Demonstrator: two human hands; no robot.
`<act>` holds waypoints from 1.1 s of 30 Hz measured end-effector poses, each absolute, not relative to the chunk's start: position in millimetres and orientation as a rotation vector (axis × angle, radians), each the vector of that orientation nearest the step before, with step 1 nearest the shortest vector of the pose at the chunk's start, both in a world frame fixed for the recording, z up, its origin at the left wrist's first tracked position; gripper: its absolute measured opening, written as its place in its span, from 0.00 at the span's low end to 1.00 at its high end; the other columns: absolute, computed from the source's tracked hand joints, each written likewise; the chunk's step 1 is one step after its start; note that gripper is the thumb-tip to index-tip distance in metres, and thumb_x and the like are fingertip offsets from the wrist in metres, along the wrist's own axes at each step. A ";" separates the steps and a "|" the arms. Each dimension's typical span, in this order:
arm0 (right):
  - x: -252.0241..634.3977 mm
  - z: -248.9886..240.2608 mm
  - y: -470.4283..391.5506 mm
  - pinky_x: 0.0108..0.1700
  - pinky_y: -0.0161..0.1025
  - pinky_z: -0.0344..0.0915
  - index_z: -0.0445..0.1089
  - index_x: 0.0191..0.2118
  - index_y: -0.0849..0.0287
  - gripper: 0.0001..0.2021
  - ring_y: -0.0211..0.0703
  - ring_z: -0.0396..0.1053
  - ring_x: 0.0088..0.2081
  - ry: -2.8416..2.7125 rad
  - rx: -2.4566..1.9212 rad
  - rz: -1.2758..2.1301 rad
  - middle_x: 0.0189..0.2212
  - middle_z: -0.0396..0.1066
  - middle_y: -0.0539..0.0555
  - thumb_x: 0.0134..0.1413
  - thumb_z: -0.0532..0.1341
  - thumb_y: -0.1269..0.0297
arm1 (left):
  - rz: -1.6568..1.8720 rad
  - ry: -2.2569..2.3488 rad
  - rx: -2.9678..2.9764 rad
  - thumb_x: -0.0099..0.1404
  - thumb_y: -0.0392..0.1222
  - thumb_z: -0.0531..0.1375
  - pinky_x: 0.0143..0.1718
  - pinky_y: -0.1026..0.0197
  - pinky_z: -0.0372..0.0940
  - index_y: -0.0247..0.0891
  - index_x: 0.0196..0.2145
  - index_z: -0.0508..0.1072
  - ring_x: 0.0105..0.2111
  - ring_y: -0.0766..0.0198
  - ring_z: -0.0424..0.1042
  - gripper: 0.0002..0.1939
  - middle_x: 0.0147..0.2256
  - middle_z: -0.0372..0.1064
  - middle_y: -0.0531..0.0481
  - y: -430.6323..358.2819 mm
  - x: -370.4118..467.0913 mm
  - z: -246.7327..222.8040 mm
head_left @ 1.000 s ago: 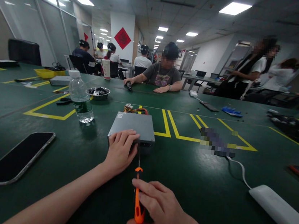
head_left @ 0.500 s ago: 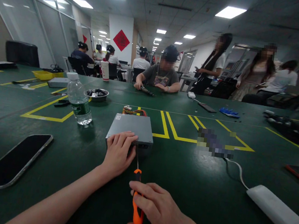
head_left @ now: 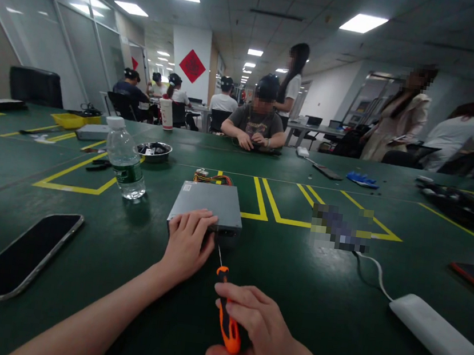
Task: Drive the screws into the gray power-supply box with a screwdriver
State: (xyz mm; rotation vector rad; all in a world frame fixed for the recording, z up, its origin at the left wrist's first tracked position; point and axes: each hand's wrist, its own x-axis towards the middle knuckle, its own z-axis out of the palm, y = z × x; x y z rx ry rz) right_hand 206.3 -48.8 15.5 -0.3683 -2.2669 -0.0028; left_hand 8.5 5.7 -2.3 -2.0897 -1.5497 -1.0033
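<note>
A grey metal box (head_left: 212, 200), with a bundle of coloured wires (head_left: 215, 179) behind it, lies on the green table (head_left: 151, 316). My left hand (head_left: 188, 243) rests on its front left part, fingers over the top and thumb down at the front face. In my right hand (head_left: 248, 328) is an orange and black screwdriver (head_left: 228, 320), held between fingers and thumb. Its thin shaft points up toward the front face of the box, just right of my left thumb. Whether the tip touches the box cannot be made out.
A water bottle (head_left: 125, 161) and a metal bowl (head_left: 154, 151) stand left of the box. A phone (head_left: 20, 254) lies at the near left, a white power strip (head_left: 437, 340) at the near right. Across the table sits a person (head_left: 256, 122).
The screwdriver handle and my right hand have shifted slightly right, and the handle has turned. My left hand stays on the box. The seated person's hands have come together; people behind have moved.
</note>
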 end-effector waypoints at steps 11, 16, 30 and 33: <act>202.9 21.0 -47.1 0.41 0.37 0.69 0.65 0.44 0.67 0.09 0.42 0.71 0.41 -2.320 -0.345 -0.134 0.39 0.72 0.62 0.62 0.51 0.70 | -1.024 -1.584 -2.077 0.63 0.38 0.53 0.46 0.51 0.51 0.43 0.45 0.65 0.49 0.57 0.63 0.12 0.47 0.67 0.46 6.5 8.7 -2.3; 201.8 21.6 -47.7 0.40 0.36 0.69 0.66 0.43 0.66 0.10 0.41 0.71 0.41 -2.338 -0.349 -0.204 0.38 0.72 0.61 0.63 0.50 0.70 | -1.050 -1.607 -2.078 0.62 0.38 0.53 0.46 0.51 0.51 0.43 0.44 0.65 0.48 0.57 0.63 0.11 0.47 0.67 0.47 6.0 10.2 -1.0; 229.0 26.2 -46.1 0.34 0.39 0.68 0.66 0.39 0.65 0.09 0.41 0.72 0.32 -2.303 -0.301 -0.238 0.35 0.73 0.60 0.52 0.54 0.74 | -1.028 -1.584 -2.105 0.64 0.38 0.52 0.46 0.51 0.51 0.43 0.45 0.65 0.48 0.57 0.63 0.11 0.47 0.66 0.46 5.5 8.6 -1.8; 230.1 28.9 -45.2 0.32 0.38 0.67 0.66 0.38 0.65 0.08 0.40 0.72 0.30 -2.283 -0.308 -0.231 0.32 0.73 0.58 0.50 0.54 0.75 | -1.019 -1.579 -2.105 0.64 0.38 0.52 0.46 0.51 0.51 0.43 0.45 0.64 0.48 0.57 0.63 0.12 0.47 0.66 0.46 5.3 8.1 -1.6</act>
